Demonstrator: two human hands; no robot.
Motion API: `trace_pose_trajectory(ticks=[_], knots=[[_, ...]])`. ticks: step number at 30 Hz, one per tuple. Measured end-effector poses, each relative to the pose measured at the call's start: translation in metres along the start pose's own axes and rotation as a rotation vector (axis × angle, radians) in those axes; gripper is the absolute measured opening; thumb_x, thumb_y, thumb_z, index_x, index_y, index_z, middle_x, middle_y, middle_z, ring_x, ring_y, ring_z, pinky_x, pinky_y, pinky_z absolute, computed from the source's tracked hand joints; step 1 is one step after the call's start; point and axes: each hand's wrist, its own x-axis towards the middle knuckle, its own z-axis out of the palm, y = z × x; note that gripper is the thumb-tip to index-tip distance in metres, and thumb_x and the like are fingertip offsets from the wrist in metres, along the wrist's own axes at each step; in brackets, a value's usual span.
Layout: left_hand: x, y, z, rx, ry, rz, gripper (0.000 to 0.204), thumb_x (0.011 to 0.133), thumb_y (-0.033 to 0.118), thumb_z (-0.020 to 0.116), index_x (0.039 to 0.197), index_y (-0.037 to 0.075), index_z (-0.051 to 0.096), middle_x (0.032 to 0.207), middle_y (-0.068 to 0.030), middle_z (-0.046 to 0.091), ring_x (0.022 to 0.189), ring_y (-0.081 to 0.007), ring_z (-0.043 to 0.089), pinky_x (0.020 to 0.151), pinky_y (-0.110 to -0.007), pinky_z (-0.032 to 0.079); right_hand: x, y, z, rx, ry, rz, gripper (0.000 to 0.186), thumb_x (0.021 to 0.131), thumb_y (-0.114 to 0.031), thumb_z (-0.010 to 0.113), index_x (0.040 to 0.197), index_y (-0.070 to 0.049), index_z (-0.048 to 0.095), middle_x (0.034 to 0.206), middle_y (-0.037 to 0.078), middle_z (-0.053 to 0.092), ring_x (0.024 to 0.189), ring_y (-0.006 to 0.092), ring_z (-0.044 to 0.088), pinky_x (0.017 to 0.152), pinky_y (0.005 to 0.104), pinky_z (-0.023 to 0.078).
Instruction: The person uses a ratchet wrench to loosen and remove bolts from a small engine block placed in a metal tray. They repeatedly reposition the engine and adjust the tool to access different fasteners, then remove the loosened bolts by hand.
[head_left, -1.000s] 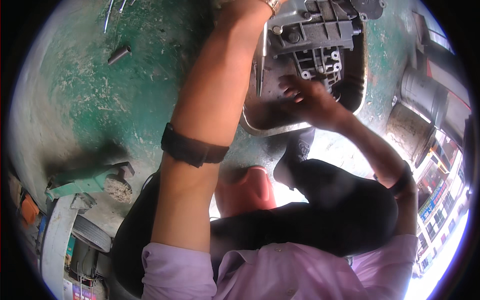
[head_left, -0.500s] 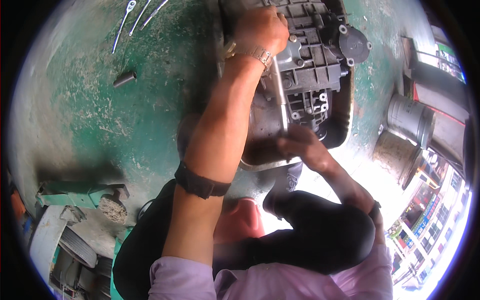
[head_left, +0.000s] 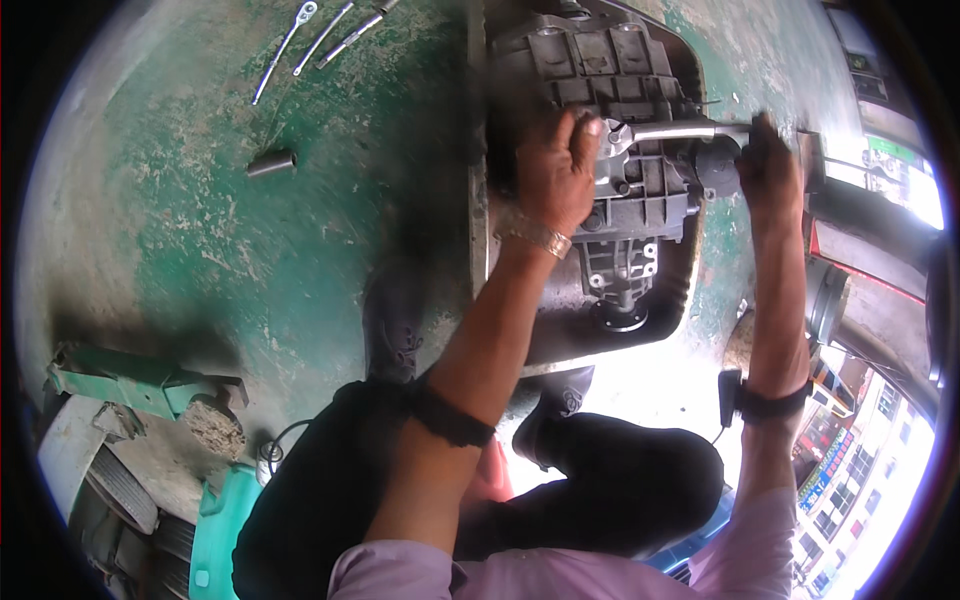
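Observation:
A grey metal gearbox (head_left: 655, 85) lies in a shallow metal tray (head_left: 697, 245) ahead of me. Across its middle runs a long silver socket wrench (head_left: 680, 131), its handle pointing right. My right hand (head_left: 772, 172) is closed round the outer end of that handle, beyond the gearbox's right side. At the other end my left hand (head_left: 556, 182) is closed at the wrench's head, thumb and forefinger uppermost. Its fingers hide part of the head and what sits under it.
On the green, worn floor at the far left lie a ratchet (head_left: 283, 55) and two slim bars (head_left: 325, 40). A dark socket (head_left: 272, 163) rests nearer. A green metal stand (head_left: 130, 380) is at the left, and a bucket (head_left: 826, 300) at the right.
The wrench handle has swung from pointing toward me to pointing right. My right hand has moved outward and away with it, while my left hand stays near the head. The view has shifted.

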Motion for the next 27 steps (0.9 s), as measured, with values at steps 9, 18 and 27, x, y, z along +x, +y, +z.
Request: trace_pose_trajectory(ticks=[9,18,27], knots=[[-0.024,0.010,0.021,0.185,0.187,-0.023,0.021,0.091,0.016,0.064,0.105,0.001,0.058,0.092,-0.0160,0.056,0.082,-0.0320,0.054,0.069,-0.042,0.046,0.135,-0.076,0.095,-0.313,-0.017,-0.422,0.030,0.090,-0.030,0.060,0.087,-0.001,0.067,0.073,0.010,0.066,0.064,0.0213,0.062,0.059,0.0351,0.049],[-0.060,-0.053,0.036,0.117,0.133,0.190,0.028,0.090,0.020,0.066,0.111,0.002,0.059,0.093,-0.0106,0.059,0.080,-0.0245,0.058,0.072,-0.036,0.047,0.039,-0.200,0.246,-0.611,-0.258,-0.789,0.015,0.083,-0.017,0.060,0.086,-0.012,0.073,0.095,0.009,0.073,0.088,0.0246,0.071,0.065,0.0370,0.057],[-0.139,-0.107,-0.068,0.005,0.110,-0.248,0.031,0.094,0.021,0.060,0.118,0.001,0.054,0.108,-0.0097,0.062,0.094,-0.0211,0.061,0.083,-0.030,0.051,-0.128,-0.174,0.270,-0.490,-1.022,-0.906,0.013,0.075,-0.016,0.068,0.085,-0.016,0.077,0.089,0.004,0.073,0.085,0.0231,0.070,0.065,0.0385,0.053]])
